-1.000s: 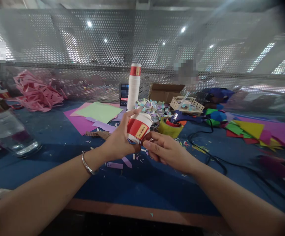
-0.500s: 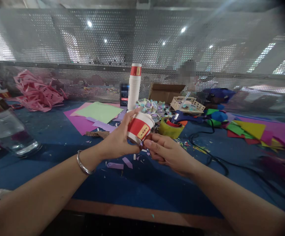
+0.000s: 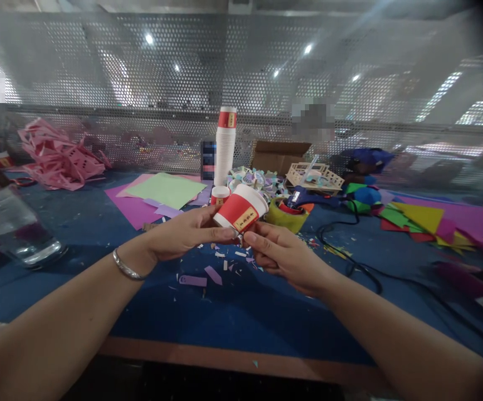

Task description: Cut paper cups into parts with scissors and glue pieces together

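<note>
Above the blue table [image 3: 78,234], mid-frame, small paper cup [image 3: 241,210] held tilted, mouth away and right, red band with yellow label, white rim and base; left hand [image 3: 181,236] fingertips pinch its bottom edge, right hand [image 3: 285,257] pinches base from the other side; tape roll [image 3: 286,216] just behind, cup stack [image 3: 225,146] farther back

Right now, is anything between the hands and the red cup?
No. Both hands already touch the cup: the left hand and right hand pinch it near its base, holding it tilted above the table. Nothing visible sits between them.
</note>
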`<state>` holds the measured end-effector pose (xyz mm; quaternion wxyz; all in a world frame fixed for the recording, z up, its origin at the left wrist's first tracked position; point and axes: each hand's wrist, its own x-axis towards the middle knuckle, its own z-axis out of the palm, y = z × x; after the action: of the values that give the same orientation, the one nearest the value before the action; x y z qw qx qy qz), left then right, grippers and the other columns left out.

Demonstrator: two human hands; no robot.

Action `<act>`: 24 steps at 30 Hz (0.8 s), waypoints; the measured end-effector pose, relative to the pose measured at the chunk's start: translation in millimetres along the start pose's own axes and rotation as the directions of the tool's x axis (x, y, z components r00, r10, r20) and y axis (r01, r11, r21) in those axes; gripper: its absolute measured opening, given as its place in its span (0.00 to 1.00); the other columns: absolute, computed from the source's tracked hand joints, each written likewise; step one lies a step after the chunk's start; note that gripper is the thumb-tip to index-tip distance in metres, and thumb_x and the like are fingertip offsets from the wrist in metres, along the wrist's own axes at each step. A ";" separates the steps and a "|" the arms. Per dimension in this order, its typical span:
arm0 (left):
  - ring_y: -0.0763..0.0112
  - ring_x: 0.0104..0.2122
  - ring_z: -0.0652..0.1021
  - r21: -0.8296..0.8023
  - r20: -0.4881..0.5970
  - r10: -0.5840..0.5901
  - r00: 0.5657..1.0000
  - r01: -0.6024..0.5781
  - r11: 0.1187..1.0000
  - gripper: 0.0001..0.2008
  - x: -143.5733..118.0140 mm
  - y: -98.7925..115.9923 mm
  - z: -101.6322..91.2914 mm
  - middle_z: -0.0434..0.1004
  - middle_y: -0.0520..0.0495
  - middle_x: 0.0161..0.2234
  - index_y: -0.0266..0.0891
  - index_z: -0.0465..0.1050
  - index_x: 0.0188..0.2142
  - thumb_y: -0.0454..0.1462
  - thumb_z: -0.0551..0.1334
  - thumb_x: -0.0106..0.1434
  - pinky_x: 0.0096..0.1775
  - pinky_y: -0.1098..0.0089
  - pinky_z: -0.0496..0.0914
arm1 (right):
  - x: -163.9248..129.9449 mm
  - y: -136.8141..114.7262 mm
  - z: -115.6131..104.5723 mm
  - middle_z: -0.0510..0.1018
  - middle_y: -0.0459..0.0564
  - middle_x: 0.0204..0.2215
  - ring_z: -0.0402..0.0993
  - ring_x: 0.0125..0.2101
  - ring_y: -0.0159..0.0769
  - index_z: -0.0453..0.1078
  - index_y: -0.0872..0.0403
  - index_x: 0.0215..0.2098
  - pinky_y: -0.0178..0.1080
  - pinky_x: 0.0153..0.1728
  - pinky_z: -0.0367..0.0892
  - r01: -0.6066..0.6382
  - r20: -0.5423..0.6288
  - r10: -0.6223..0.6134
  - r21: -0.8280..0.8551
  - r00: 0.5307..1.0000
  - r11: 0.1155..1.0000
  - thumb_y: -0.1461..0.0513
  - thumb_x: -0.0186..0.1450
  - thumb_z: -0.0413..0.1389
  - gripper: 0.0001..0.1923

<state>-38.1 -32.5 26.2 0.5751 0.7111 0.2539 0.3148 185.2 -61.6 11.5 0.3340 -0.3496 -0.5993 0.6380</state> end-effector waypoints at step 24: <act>0.54 0.46 0.79 -0.217 -0.058 0.060 0.997 -0.071 0.973 0.14 7.6 -10.7 20.1 0.77 0.39 0.46 0.41 0.75 0.51 0.42 0.64 0.68 0.51 0.49 0.75 | -2.8 -6.1 -2.6 0.54 0.36 0.22 0.43 0.17 0.21 0.67 0.53 0.39 0.29 0.16 0.39 0.089 -0.089 -0.092 -0.035 0.992 0.995 0.48 0.68 0.61 0.18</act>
<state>-18.1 -38.0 14.0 0.6326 0.6431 0.2087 0.3778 189.0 -62.2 17.7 0.3841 -0.3557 -0.6085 0.5963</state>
